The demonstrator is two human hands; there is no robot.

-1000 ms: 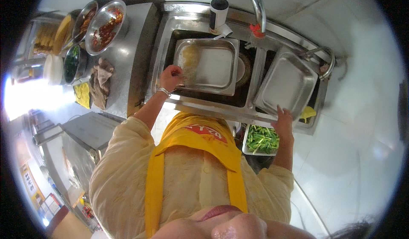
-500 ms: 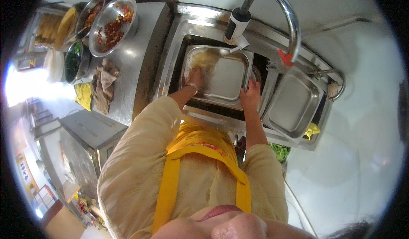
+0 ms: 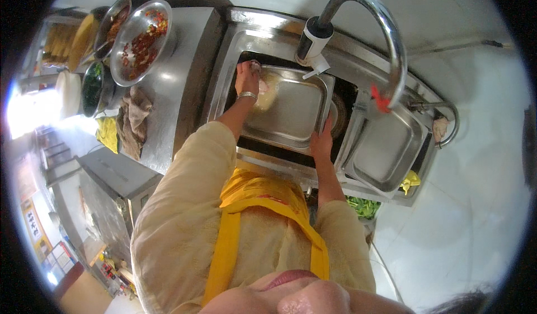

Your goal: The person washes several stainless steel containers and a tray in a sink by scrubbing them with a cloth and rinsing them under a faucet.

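Observation:
A rectangular steel tray (image 3: 293, 109) rests in the left basin of the steel sink (image 3: 263, 16), with cloudy yellowish liquid pooled at its left side. My left hand (image 3: 246, 80) is at the tray's far left corner, its fingers curled around something small and greyish that I cannot make out. A bracelet circles that wrist. My right hand (image 3: 321, 140) grips the tray's right rim near the front corner. Over the sink arches a chrome faucet (image 3: 386, 26) with a red piece tied at its spout.
A second steel tray (image 3: 386, 149) lies at the right, with a yellow cloth (image 3: 411, 181) by its corner. On the left counter stand a steel bowl of chopped red peppers (image 3: 142, 48), a bowl of greens (image 3: 92, 90) and a brown rag (image 3: 134, 121). Leafy greens (image 3: 363, 206) show below the sink.
My left hand has moved from inside the tray to its far left corner. My right hand has slid slightly nearer along the rim. The tray has shifted a little.

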